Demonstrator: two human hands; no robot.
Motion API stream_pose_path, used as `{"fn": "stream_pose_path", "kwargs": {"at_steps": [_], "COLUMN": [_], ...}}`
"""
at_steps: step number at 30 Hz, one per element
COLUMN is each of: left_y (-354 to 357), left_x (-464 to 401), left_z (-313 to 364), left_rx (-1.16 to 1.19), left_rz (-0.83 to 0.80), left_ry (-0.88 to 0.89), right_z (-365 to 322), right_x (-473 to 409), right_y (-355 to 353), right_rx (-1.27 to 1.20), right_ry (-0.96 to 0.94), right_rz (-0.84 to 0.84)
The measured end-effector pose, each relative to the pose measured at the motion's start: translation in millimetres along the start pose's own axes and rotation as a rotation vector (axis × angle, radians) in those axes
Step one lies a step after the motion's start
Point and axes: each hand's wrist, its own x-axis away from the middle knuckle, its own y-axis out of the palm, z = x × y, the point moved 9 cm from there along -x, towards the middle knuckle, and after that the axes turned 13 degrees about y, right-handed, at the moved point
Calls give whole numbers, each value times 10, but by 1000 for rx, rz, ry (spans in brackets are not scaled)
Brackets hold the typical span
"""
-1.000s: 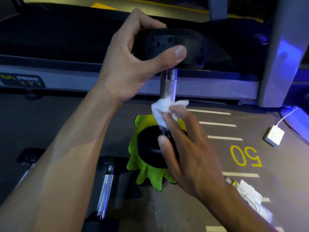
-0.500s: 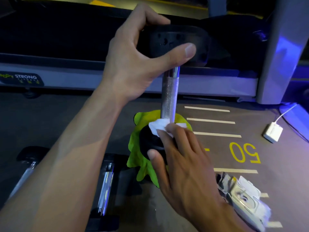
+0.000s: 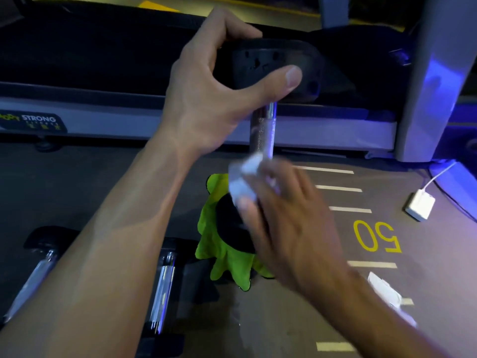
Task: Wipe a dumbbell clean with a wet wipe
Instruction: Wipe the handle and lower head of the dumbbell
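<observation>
The dumbbell (image 3: 265,130) stands on end, its lower head on a green cloth (image 3: 222,257) – likely so the bar is free all round. The left hand (image 3: 206,94) clamps thumb and fingers on the top head to steady it, while the right hand (image 3: 289,223), blurred, curls its fingers round the wipe (image 3: 244,174) against the bar's lower part

A gym floor: a treadmill (image 3: 180,117) with a "STRONG" brand label (image 3: 38,120) runs along the far side, spare dumbbells (image 3: 162,288) with chrome handles lie on the dark rubber flooring (image 3: 296,319), which carries white distance ticks and a yellow "50" marking (image 3: 376,236).
</observation>
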Motion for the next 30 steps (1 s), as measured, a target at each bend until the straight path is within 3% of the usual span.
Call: {"fn": "stream_pose_path", "kwargs": {"at_steps": [4,10,15,19,25,30], "left_y": [-1,-41,-41,-37,-135,-109], "left_x": [-10,-11,-2,14,36,41], "left_z": [0,-113,-72,-68,-127,-82], "left_rx": [-6,50,98,82,117,119], "left_rz": [-28,-5,-7,-18,25,-10], "left_ry": [8,-17,5,26,13,33], "right_z": [7,241,254,146,130,-43], "right_x": [-392,379,172,-295,158,-358], "right_y": [-223,173,86,25,186,73], "right_rx": [-78,-248,-452,-468,-349,-388], "right_ry": [-10,-21,116,166,157,168], "right_rz": [138,-108,-67,-3,-143,-50]}}
